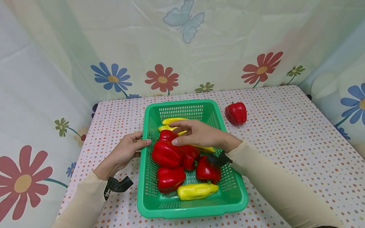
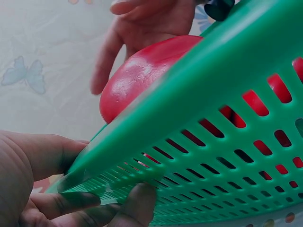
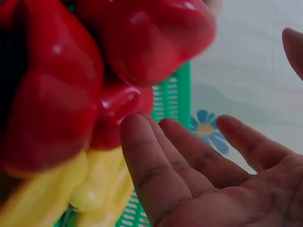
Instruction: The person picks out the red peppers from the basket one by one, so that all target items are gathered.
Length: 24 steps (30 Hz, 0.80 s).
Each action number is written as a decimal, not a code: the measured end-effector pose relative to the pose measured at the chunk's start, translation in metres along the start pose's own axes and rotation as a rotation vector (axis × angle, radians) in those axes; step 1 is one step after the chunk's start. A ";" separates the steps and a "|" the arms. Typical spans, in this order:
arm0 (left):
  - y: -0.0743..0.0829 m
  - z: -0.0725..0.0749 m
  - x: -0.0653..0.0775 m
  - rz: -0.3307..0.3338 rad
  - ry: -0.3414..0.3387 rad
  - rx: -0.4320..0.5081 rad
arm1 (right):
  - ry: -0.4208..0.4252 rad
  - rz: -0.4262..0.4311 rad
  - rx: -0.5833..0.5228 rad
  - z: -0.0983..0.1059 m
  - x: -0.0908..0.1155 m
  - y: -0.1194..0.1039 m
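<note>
A green plastic basket (image 1: 191, 211) holds several red bell peppers (image 1: 166, 154) and several yellow peppers (image 1: 197, 192). My left hand (image 1: 127, 149) grips the basket's left rim, thumb over the top edge. In the left wrist view its fingers (image 2: 137, 203) lie against the slotted outer wall. Over the heaped peppers hovers my right hand (image 1: 196, 132), with its fingers (image 3: 147, 156) spread and loosely bent. Its palm is bare in the right wrist view, beside the red peppers (image 3: 52, 104). Part of the yellow peppers at the back is hidden under this hand.
One red bell pepper (image 1: 236, 113) lies outside the basket, at its back right on the dotted tablecloth (image 1: 285, 133). A flower-printed curtain (image 1: 216, 47) hangs behind the table and along its sides.
</note>
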<state>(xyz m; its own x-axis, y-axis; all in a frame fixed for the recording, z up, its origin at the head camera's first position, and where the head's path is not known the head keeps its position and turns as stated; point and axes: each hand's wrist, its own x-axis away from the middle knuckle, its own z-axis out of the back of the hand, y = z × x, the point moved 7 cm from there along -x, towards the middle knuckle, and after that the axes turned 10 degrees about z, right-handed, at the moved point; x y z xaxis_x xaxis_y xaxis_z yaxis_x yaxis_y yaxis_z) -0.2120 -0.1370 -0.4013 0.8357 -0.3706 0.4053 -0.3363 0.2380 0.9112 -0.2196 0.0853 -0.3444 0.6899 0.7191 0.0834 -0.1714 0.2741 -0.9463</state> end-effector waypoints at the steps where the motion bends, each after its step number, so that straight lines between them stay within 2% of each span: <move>1: 0.000 0.000 0.000 0.001 0.001 0.000 | -0.018 -0.007 -0.009 -0.004 -0.001 0.001; 10: 0.000 -0.001 0.001 -0.002 -0.009 0.002 | -0.093 -0.030 0.003 -0.024 -0.011 0.005; 24: -0.001 0.000 0.001 0.003 -0.004 0.005 | -0.114 -0.040 0.088 -0.035 -0.019 0.003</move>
<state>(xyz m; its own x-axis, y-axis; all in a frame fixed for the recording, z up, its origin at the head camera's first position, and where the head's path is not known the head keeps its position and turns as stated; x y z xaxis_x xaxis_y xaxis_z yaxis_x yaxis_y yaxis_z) -0.2109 -0.1374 -0.4019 0.8332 -0.3730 0.4082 -0.3409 0.2348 0.9103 -0.2090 0.0502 -0.3598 0.6138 0.7730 0.1602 -0.2101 0.3556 -0.9107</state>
